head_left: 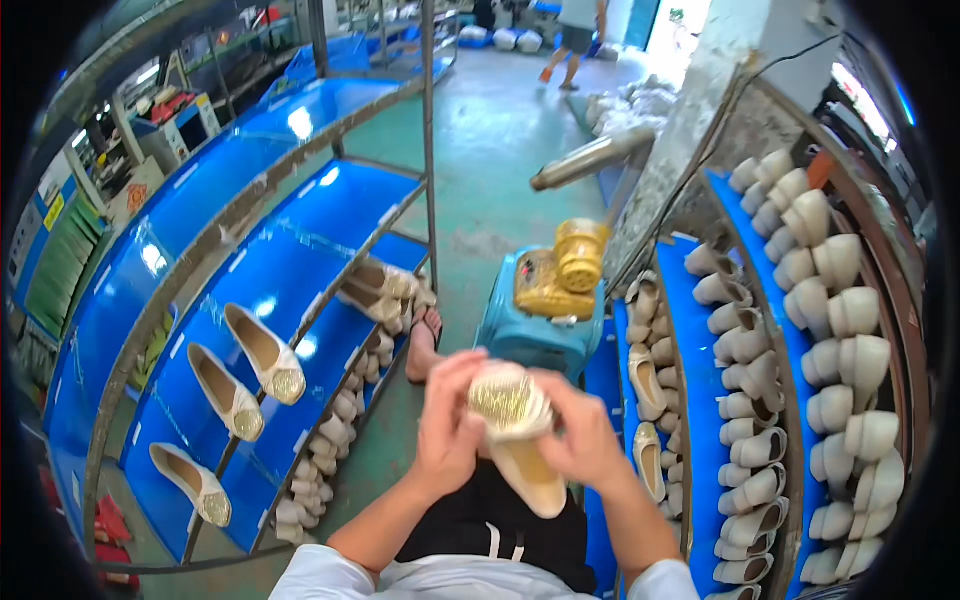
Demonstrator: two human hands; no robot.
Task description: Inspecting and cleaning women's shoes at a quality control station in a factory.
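In front of my body I hold a cream flat shoe (522, 470) with a glittery gold toe piece, its toe up and its heel toward me. My left hand (447, 425) is closed around one side of the toe. My right hand (580, 428) grips the other side near the shoe's opening. Just beyond the hands stands a blue machine (540, 335) with a yellow motor (578, 255) on top. To the left, three matching gold-toed flats, among them a near one (190, 485), rest on a blue shelf (290, 235).
Left of me is a tiered metal rack (430, 130) with blue shelves; several shoes (320, 465) crowd its lower level. Blue racks full of pale shoes (835, 310) line the right side. A metal pipe (595, 160) juts out beyond the machine. Someone (578, 35) walks far back.
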